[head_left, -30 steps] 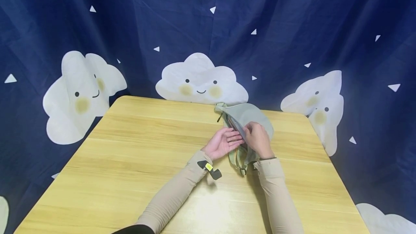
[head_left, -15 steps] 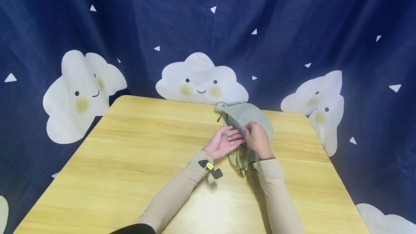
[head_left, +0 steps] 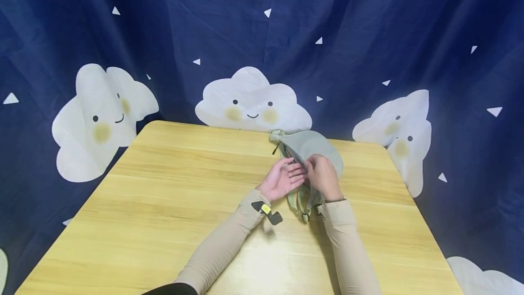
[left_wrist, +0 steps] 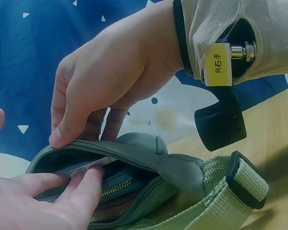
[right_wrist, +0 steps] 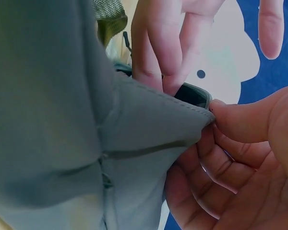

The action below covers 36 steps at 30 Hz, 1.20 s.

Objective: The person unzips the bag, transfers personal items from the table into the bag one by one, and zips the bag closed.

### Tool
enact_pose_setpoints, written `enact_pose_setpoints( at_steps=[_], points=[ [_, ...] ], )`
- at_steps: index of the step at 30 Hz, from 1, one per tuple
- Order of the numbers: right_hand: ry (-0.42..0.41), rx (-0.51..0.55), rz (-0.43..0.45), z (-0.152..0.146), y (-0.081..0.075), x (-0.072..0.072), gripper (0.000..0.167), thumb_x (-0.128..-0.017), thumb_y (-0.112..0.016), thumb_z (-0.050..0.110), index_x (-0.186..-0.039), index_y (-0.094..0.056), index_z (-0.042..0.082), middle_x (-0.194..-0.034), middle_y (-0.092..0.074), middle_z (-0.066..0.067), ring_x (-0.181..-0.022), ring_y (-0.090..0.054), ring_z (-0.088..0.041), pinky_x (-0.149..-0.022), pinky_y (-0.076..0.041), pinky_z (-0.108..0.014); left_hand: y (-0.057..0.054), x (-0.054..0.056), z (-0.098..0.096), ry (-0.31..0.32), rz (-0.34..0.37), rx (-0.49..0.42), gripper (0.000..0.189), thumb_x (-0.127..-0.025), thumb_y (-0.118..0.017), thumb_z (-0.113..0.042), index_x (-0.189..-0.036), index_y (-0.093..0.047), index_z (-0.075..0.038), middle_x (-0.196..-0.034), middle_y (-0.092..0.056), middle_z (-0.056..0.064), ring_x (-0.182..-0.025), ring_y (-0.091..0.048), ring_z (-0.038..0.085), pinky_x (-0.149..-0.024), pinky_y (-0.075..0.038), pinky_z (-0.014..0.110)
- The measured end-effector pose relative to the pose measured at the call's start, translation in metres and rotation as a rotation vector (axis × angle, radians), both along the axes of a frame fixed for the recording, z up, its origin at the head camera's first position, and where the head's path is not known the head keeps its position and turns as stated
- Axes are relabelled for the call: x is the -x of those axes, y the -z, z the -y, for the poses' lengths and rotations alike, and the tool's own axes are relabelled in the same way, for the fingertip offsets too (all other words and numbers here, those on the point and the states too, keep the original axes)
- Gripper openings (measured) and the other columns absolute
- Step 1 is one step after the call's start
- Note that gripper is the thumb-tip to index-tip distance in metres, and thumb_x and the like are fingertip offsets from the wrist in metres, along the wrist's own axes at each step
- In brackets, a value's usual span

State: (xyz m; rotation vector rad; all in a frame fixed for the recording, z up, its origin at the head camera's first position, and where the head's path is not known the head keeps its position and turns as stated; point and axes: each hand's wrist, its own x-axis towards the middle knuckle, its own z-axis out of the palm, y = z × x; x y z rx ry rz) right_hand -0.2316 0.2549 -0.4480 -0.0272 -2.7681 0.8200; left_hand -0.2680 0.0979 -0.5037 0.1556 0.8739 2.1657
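A navy curtain [head_left: 229, 12] is recorded behind the work area, printed with white triangles and smiling clouds; three of these are observed at 9 o'clock, at 3 o'clock and just above the centre of the head view. A wood-grain table [head_left: 163, 213] is positioned below it. Two beige sleeves are noted, the left sleeve [head_left: 221, 242] entering at 7 o'clock and the right sleeve [head_left: 348, 245] at 5 o'clock.

A grey-green sling bag [head_left: 315, 144] is found by the table's far edge, toward 1 o'clock, with its mouth parted. The right hand [head_left: 323, 174] is placed at the bag's 5 o'clock; the rim is pinched between its thumb and fingers. The left hand [head_left: 282, 181] is placed at 8 o'clock, palm up, its fingers extended into the mouth and its thumb held apart. Whether anything is gripped by those fingertips cannot be told.

A pale green webbing strap [left_wrist: 221, 196] is seen hanging at the bag's 7 o'clock, threaded through a black slider [left_wrist: 245, 194]. Inside the mouth, a brass zipper [left_wrist: 117, 186] is exposed, with a second one beside it. A pale strip [left_wrist: 101, 161], not identifiable, is noted near the left fingertips. A black zipper pull [head_left: 275, 149] is seen at the bag's 10 o'clock.
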Motion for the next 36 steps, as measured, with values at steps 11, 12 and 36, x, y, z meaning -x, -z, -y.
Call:
enact_pose_setpoints(
  at_steps=[11,12,36],
  points=[
    [0.002,-0.021,0.001,0.0004,-0.0002,-0.0002,0.015,-0.100,-0.063,0.012,-0.094,-0.072,0.002,-0.092,-0.075,-0.017,-0.090,-0.071,-0.036,-0.079,-0.057,-0.054,-0.0028,-0.0014,-0.0048,0.006,0.042,-0.023,0.082,-0.103,-0.043,-0.045,-0.161,-0.015,0.007,-0.167,-0.027,0.027,-0.159,-0.025,0.037,-0.134,-0.019,0.042],
    [0.002,-0.022,0.002,0.0003,-0.0002,-0.0002,0.015,-0.100,-0.063,0.012,-0.094,-0.072,0.001,-0.092,-0.075,-0.018,-0.090,-0.071,-0.037,-0.079,-0.057,-0.054,-0.0034,-0.0015,-0.0053,0.009,0.041,-0.024,0.083,-0.103,-0.043,-0.045,-0.161,-0.014,0.007,-0.167,-0.026,0.027,-0.159,-0.024,0.037,-0.134,-0.019,0.042],
    [-0.007,-0.045,0.012,0.0013,0.0015,-0.0014,0.015,-0.099,-0.064,0.013,-0.092,-0.073,0.002,-0.092,-0.076,-0.016,-0.089,-0.072,-0.035,-0.078,-0.058,-0.053,-0.0040,0.0010,-0.0011,0.023,0.014,0.026,0.080,-0.107,-0.037,-0.045,-0.162,-0.012,0.006,-0.168,-0.025,0.029,-0.159,-0.024,0.039,-0.134,-0.020,0.044]
  ],
)
